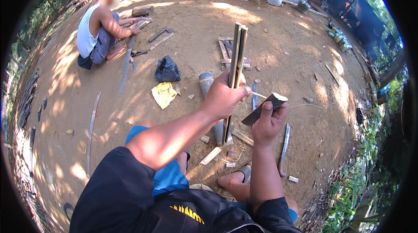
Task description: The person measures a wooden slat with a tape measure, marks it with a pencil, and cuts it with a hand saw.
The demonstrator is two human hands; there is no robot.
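Note:
My left hand (222,97) is wrapped round several long split bamboo strips (237,54), held nearly upright in front of me. In my right hand (270,124) is a short dark piece with a pale cut end (253,117), gripped between thumb and fingers; its exact kind is unclear. A thin pale stick (258,95) spans from my left thumb to that dark piece. Below the hands, a thick bamboo tube (206,84) lies on the ground, partly hidden by my left arm and the strips. Small cut bamboo pieces (210,156) are scattered by my feet.
A long knife (284,150) lies right of my right foot. Ahead are a black plastic bag (167,69), a yellow crumpled sheet (164,95) and stacked wooden slats (226,54). At the far left a person (102,28) squats by a long blade (126,67).

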